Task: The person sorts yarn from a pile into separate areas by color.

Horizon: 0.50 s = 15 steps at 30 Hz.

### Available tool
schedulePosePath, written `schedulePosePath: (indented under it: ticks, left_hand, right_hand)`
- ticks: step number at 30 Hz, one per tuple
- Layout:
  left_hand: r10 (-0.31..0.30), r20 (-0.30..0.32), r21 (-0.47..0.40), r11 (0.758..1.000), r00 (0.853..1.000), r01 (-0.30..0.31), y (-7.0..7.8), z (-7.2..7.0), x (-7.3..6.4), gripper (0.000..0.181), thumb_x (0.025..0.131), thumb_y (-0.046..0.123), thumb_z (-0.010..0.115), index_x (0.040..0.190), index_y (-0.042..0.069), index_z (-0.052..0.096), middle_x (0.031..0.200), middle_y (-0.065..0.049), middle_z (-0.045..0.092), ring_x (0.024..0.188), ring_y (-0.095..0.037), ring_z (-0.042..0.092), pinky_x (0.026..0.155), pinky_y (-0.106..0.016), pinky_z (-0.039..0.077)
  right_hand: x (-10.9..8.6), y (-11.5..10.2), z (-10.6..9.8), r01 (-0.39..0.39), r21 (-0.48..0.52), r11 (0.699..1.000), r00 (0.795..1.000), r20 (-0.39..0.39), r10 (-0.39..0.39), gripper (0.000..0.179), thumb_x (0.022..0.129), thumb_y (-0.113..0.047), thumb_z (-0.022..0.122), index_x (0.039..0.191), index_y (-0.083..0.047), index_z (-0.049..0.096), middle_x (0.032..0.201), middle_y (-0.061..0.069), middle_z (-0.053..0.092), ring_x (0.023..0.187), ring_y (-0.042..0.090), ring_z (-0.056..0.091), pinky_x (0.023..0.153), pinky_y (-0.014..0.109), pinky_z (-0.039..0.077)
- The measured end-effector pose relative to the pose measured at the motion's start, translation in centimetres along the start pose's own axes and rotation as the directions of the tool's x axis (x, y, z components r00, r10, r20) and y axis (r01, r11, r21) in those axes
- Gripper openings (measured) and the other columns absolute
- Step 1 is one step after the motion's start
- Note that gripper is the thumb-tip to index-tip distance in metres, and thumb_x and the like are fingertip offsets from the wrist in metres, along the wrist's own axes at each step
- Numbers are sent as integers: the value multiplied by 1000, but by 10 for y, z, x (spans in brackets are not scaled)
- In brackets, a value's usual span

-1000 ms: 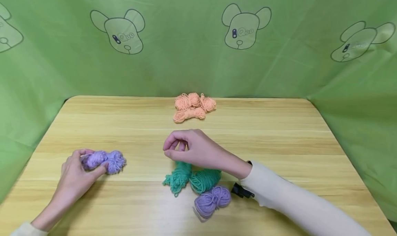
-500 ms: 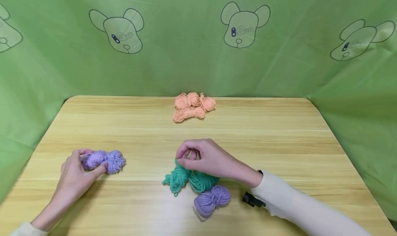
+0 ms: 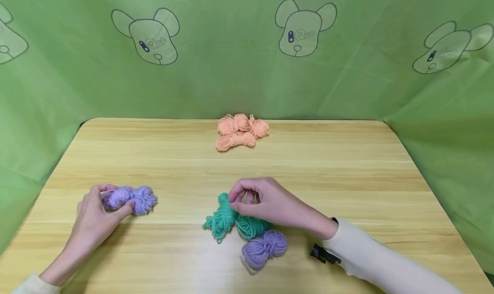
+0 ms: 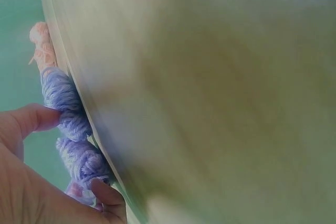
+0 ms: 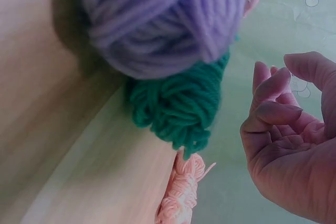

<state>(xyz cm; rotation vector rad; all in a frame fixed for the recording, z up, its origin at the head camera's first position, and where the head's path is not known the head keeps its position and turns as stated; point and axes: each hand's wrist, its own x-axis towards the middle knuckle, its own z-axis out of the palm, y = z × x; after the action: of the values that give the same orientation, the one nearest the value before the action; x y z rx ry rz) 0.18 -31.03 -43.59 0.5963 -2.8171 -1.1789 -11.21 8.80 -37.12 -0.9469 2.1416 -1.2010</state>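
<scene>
My left hand (image 3: 92,219) grips purple yarn (image 3: 144,200) on the left side of the table, thumb on the near side and fingers on the far side. The left wrist view shows the thumb pressed against this yarn (image 4: 60,95). Over two green yarn skeins (image 3: 221,220) near the middle, my right hand (image 3: 272,201) has its fingers loosely curled and holds nothing. In the right wrist view, thumb and fingertips (image 5: 283,109) stand apart from the green yarn (image 5: 178,103). Another purple skein (image 3: 259,252), tied at its waist, lies against the green ones on the near side.
Several peach yarn skeins (image 3: 235,134) sit together near the far edge of the wooden table (image 3: 328,152). Green cloth (image 3: 231,79) with printed bear heads hangs behind and at both sides. A black clip-like piece (image 3: 324,254) hangs beneath the right sleeve.
My right hand has come back toward me and to the right, first reaching the far end of the left green skein, then moving off it. The left hand keeps its hold on the purple yarn.
</scene>
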Motion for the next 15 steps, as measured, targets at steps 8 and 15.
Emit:
schedulePosePath:
  ticks: [8,15]
  left_hand:
    - [22,-13,-6,1000,1000,-22,0,2,0,75,93,28,86,142,-11,45,138,-39,51,128,-57,45,102,-71,39]
    - [16,-8,-10,1000,1000,-16,0,2,0,75,93,28,86,142,-10,45,138,-39,50,131,-59,41,103,-72,37]
  right_hand:
    - [-9,4,2,-1,-11,1000,1000,-1,1,12,101,-16,79,113,-14,78,82,-2,67,74,13,60,68,29,54]
    - [-16,8,2,-11,-2,1000,1000,-9,11,11,102,-19,80,112,-15,78,82,-2,68,72,13,60,66,27,53]
